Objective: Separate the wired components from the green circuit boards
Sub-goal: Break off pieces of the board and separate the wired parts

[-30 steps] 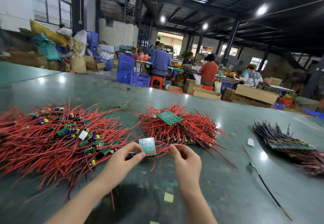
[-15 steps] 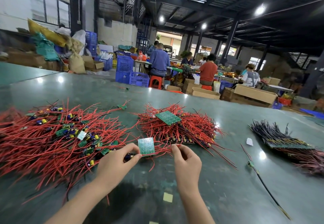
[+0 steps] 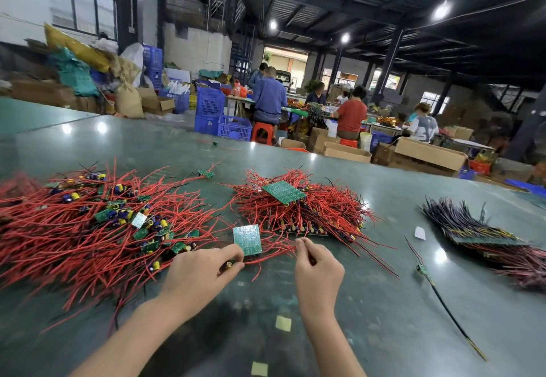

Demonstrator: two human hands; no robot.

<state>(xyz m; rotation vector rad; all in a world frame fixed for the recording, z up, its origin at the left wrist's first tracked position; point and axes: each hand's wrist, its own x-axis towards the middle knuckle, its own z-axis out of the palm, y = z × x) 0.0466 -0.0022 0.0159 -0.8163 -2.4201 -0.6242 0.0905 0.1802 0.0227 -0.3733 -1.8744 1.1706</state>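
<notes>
Just beyond both hands' fingers (image 3: 236, 254) stands the green board (image 3: 247, 239).

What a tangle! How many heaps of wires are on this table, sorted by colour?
Red wire heaps: 2, the left heap and the middle heap
Dark purple wire heaps: 1, the right heap
Total: 3

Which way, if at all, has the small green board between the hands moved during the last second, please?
No. The small green board keeps its place, just near-left of the larger board lying on the middle wire pile.
</notes>
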